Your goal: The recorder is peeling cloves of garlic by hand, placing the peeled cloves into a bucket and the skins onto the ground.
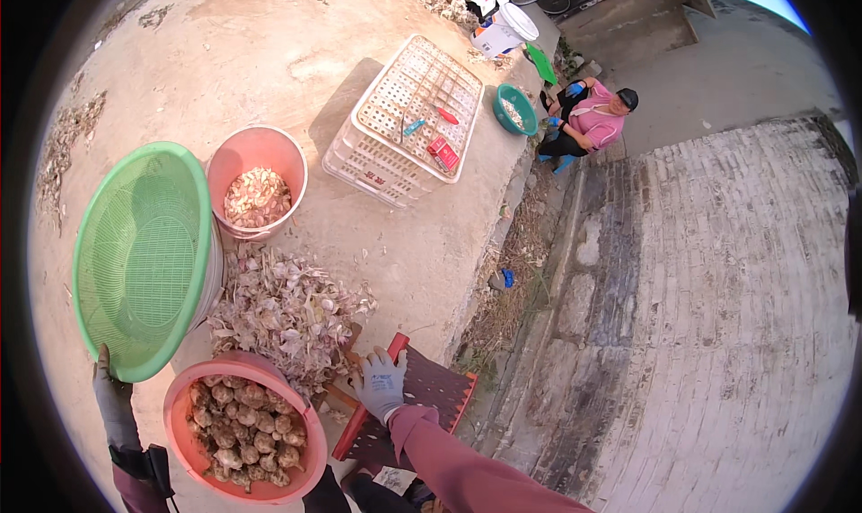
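Note:
My left hand (111,396), in a grey glove, holds the near rim of a green mesh basket (148,253). The basket tilts over a pale bucket (214,275), and nothing shows inside it. My right hand (381,385), gloved too, is bent over the red edge bar of a dark, perforated seat-like panel (429,387). Its underside is hidden. Between my hands stands a pink tub (175,423) full of whole garlic bulbs (247,432). Beyond it lies a heap of garlic skins (287,315).
A pink bucket (292,140) holds peeled-looking cloves. An upturned white crate (386,118) carries a red box (442,152) and small tools. Farther off are a teal bowl (514,125), a white bucket (503,33) and a seated person in pink (597,122). A rough ledge runs along the right.

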`<control>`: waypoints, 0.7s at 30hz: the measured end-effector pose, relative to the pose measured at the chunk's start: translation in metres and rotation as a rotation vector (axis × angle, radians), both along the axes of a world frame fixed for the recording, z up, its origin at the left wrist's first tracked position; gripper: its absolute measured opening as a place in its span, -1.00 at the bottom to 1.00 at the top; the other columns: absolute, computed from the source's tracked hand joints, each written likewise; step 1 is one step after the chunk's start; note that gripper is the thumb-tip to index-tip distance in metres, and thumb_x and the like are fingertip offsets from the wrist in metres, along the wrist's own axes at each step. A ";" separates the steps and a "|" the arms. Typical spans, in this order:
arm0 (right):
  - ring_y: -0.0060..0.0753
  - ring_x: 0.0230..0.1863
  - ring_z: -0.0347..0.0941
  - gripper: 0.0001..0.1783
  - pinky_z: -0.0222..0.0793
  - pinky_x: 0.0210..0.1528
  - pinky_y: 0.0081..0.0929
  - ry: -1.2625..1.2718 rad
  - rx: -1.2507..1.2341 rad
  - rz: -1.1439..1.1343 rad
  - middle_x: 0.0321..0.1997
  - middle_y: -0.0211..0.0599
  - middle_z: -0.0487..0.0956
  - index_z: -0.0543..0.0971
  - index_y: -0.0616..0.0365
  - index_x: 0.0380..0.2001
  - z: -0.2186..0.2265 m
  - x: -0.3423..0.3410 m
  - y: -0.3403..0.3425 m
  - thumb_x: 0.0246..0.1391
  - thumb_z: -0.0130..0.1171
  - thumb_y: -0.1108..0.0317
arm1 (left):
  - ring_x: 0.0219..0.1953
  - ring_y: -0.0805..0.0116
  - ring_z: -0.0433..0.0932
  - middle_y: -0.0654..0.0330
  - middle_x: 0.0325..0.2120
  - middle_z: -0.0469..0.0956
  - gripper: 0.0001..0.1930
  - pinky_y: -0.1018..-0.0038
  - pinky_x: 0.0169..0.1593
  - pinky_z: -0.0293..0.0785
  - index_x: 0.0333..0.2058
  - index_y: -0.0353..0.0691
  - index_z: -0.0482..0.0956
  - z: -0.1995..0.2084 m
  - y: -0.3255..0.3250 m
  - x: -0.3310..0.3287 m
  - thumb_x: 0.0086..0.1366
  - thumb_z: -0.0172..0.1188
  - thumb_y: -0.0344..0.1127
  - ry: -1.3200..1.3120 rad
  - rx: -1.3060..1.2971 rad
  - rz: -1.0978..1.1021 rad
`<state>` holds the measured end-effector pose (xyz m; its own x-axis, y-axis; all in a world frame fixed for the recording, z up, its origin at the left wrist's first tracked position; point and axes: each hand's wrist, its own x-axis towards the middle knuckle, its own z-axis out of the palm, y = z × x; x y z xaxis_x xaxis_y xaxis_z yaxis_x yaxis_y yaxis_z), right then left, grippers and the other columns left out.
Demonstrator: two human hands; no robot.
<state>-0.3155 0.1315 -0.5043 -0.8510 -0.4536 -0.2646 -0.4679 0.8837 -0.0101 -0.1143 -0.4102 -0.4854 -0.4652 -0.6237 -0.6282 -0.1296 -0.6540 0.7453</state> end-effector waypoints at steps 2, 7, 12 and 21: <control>-0.20 0.33 0.30 -0.66 -0.17 0.39 0.39 -0.040 0.037 -0.025 0.03 -0.32 0.54 0.58 0.00 -0.09 -0.001 0.002 0.001 0.16 0.15 0.07 | 0.15 0.29 0.53 0.11 0.15 0.53 -0.55 0.33 0.21 0.49 0.21 -0.30 0.41 -0.012 -0.005 0.005 0.50 0.09 -0.14 0.108 0.180 0.071; -0.21 0.34 0.29 -0.66 -0.18 0.39 0.40 0.015 -0.038 -0.020 0.04 -0.34 0.54 0.58 0.00 -0.09 -0.001 0.005 0.003 0.15 0.15 0.07 | 0.16 0.26 0.51 0.11 0.16 0.51 -0.56 0.30 0.19 0.51 0.22 -0.30 0.40 -0.028 -0.005 0.014 0.48 0.11 -0.19 0.124 0.178 0.104; -0.22 0.35 0.27 -0.65 -0.19 0.39 0.41 0.021 -0.018 -0.006 0.04 -0.34 0.54 0.58 0.01 -0.09 -0.001 0.004 0.000 0.15 0.16 0.07 | 0.18 0.23 0.49 0.07 0.17 0.47 -0.53 0.28 0.23 0.49 0.24 -0.32 0.38 -0.028 -0.015 0.036 0.44 0.13 -0.25 0.158 0.156 0.099; -0.21 0.35 0.27 -0.65 -0.19 0.40 0.42 -0.004 -0.030 -0.026 0.02 -0.36 0.54 0.58 0.04 -0.09 0.001 0.004 0.000 0.15 0.15 0.09 | 0.20 0.27 0.45 0.00 0.18 0.44 -0.55 0.43 0.17 0.55 0.21 -0.39 0.39 -0.020 0.005 0.282 0.34 0.09 -0.60 -0.314 -0.446 0.252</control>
<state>-0.3118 0.1312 -0.5031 -0.8617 -0.4388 -0.2546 -0.4444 0.8950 -0.0385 0.1682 -0.4057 -0.5054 -0.1029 -0.9256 -0.3642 -0.2694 -0.3265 0.9060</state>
